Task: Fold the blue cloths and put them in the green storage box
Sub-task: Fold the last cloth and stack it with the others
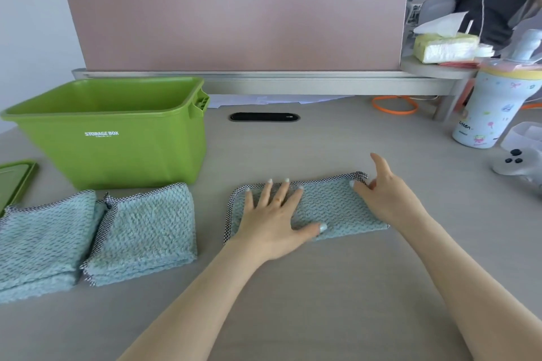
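Note:
A blue cloth with checked trim lies folded into a strip on the desk in front of me. My left hand presses flat on its left half, fingers spread. My right hand rests on the strip's right end, fingers near the trimmed corner loop, holding nothing that I can make out. Two more blue cloths lie at the left: a folded one and another at the frame's edge. The green storage box stands open behind them and looks empty.
The box's green lid lies at the far left. A patterned cup, a white controller and a clear tub sit at the right. A pink divider closes the desk's back; a person stands beyond at the right.

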Tool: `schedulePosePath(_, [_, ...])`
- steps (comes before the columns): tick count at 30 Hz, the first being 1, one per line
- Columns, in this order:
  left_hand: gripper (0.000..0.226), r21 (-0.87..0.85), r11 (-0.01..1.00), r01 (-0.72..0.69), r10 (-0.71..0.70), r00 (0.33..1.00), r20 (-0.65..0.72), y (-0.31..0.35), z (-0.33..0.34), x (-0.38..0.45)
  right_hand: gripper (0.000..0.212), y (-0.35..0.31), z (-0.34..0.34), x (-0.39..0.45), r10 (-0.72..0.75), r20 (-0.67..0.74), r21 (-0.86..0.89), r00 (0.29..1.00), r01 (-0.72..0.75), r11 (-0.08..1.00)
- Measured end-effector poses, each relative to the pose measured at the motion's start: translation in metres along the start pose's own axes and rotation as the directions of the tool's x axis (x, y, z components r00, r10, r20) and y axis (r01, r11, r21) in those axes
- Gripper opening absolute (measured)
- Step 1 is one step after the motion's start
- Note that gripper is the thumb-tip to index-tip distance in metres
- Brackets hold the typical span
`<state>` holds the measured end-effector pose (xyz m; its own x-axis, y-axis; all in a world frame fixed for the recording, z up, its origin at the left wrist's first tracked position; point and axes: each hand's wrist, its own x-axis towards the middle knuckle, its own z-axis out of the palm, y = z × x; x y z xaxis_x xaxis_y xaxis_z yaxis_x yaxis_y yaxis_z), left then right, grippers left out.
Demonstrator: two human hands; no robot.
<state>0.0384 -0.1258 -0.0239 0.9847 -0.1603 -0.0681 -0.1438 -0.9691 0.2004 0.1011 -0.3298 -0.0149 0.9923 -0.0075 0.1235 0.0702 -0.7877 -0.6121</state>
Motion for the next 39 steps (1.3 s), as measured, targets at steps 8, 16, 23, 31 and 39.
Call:
schedulePosePath(8, [0.093, 0.025, 0.997, 0.078, -0.078, 0.997, 0.005, 0.000, 0.005, -0.005, 0.050, -0.003, -0.009, -0.006, -0.171, 0.203, 0.080, 0.964, 0.158, 0.984])
schedulePosePath(16, [0.073, 0.067, 0.995, 0.079, -0.079, 0.997, -0.010, -0.053, -0.029, -0.031, 0.042, 0.005, -0.015, -0.003, -0.112, 0.212, 0.082, 0.971, 0.096, 0.992])
schedulePosePath(23, [0.085, 0.141, 0.983, 0.114, -0.132, 0.983, 0.126, -0.066, -0.024, -0.039, 0.053, -0.037, -0.029, -0.017, -0.113, 0.157, -0.056, 0.981, 0.124, 0.991])
schedulePosePath(31, [0.098, 0.091, 0.987, 0.133, -0.142, 0.984, 0.111, -0.069, -0.019, -0.036, 0.042, -0.131, 0.009, -0.039, -0.283, 0.296, -0.116, 0.912, 0.329, 0.937])
schedulePosePath(39, [0.110, 0.000, 0.990, 0.143, -0.143, 0.988, 0.065, -0.069, -0.016, -0.036, 0.027, -0.160, 0.066, -0.051, -0.287, 0.443, -0.185, 0.849, 0.400, 0.898])
